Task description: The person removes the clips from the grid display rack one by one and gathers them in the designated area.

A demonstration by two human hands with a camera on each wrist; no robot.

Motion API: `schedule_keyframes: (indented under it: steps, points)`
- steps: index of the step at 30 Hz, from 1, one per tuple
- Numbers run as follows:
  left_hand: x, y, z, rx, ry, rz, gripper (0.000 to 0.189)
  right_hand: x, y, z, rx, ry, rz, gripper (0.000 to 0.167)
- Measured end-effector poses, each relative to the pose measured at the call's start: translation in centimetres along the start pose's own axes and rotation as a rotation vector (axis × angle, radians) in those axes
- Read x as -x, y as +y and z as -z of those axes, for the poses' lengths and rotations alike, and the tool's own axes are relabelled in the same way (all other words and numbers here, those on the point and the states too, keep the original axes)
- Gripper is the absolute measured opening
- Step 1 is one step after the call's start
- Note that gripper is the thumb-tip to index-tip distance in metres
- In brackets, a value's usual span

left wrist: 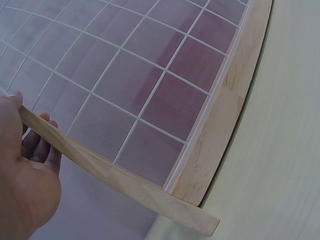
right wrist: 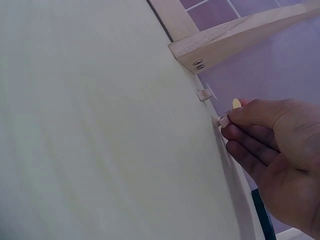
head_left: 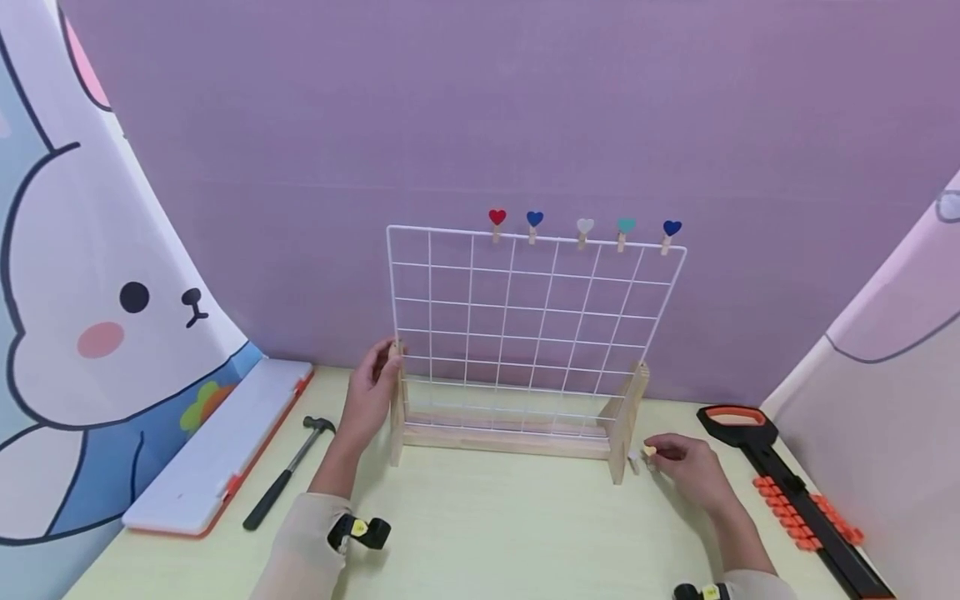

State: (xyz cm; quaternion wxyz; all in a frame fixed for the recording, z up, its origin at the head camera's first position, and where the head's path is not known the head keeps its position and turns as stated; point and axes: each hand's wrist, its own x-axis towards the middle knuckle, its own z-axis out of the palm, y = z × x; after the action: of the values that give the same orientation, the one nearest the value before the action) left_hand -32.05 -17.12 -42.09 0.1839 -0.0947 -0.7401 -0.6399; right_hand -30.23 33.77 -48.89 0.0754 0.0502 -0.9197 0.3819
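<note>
A white wire grid (head_left: 525, 312) stands in a wooden stand (head_left: 510, 440). Along its top wire sit several heart clothespins: a red one (head_left: 497, 217), two blue, a white and a teal. My left hand (head_left: 367, 392) grips the stand's left wooden upright (left wrist: 95, 162), thumb on one side and fingers on the other. Beside the stand's right foot (head_left: 621, 454), my right hand (head_left: 690, 471) pinches a small clothespin with a yellow heart (right wrist: 236, 104) between thumb and index finger, low over the table. Another small clothespin (right wrist: 204, 94) lies between that hand and the foot.
A hammer (head_left: 288, 475) with a dark handle lies left of my left arm, beside a white case with orange edges (head_left: 225, 450). On the right lies a long black tool with orange clips (head_left: 795, 492). A purple backdrop (head_left: 525, 108) rises behind the stand.
</note>
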Motion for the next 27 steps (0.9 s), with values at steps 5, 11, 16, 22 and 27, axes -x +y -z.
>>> schedule_keyframes:
  steps: [5, 11, 16, 22, 27]
  points:
    - [0.04, 0.03, -0.07, 0.001, 0.005, -0.002, 0.047, 0.06, 0.20, -0.27, 0.009, -0.002, -0.013, 0.026]
    - [-0.13, 0.05, -0.05, -0.011, 0.011, -0.009, 0.048, 0.06, 0.37, -0.35, -0.001, -0.011, -0.019, 0.028]
    - [-0.18, 0.13, 0.01, -0.021, 0.011, 0.002, 0.048, -0.05, 0.56, -0.48, 0.012, -0.011, -0.036, 0.029]
    - [-0.23, 0.07, -0.02, -0.002, 0.005, 0.010, 0.050, 0.02, 0.65, -0.62, 0.007, -0.020, -0.069, 0.030]
    - [-0.11, 0.02, -0.04, 0.021, -0.003, 0.010, 0.050, 0.24, 0.52, -0.59, -0.005, -0.025, -0.074, 0.031]
